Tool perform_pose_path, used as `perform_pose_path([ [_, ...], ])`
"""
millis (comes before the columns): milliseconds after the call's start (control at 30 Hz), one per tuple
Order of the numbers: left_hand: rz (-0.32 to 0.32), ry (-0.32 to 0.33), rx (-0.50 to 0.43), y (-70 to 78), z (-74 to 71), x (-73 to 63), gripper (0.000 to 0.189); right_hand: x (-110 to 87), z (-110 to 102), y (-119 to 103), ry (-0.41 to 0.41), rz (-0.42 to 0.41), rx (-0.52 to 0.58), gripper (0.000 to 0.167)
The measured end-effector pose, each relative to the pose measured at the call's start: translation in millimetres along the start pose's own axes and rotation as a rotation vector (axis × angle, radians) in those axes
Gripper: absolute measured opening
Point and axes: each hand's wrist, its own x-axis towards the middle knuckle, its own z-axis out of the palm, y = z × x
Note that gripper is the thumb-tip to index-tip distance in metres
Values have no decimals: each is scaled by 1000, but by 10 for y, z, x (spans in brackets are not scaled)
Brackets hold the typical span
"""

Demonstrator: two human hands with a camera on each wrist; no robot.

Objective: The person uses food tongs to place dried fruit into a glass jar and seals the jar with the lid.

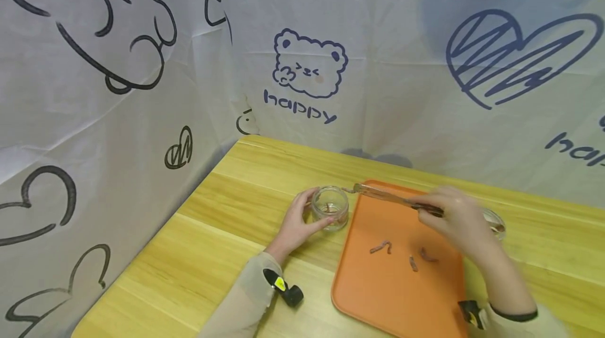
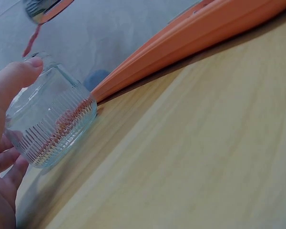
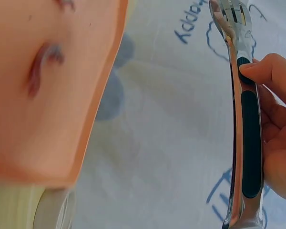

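Note:
My left hand (image 1: 295, 228) holds a small clear glass jar (image 1: 330, 224), with thumb and fingers on opposite sides. In the left wrist view, pinkish-brown worm-like strips show through the ribbed jar wall (image 2: 57, 119). Metal tongs (image 1: 385, 194) with dark grip pads are in my right hand (image 1: 460, 222), its thumb on one pad. From the tongs' tip, just right of the jar's rim, hangs one worm-like strip (image 2: 33, 40). More such strips (image 1: 381, 246) lie apart on an orange tray (image 1: 387, 296) between the two hands.
Beside the tray's right edge, partly behind my right hand, stands another round glass container (image 1: 496, 224) with something brownish in it. Everything sits on a wood-grain table (image 1: 198, 233). White sheets (image 1: 402, 107) with drawings stand behind and to the left.

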Motion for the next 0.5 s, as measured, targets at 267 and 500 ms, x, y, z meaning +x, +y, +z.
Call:
perform_pose_path([
  [267, 10, 6, -9, -54, 12, 6, 77, 136, 191, -119, -30, -47, 28, 23],
  [500, 14, 12, -34, -54, 9, 12, 77, 151, 275, -155, -88, -38, 51, 22],
])
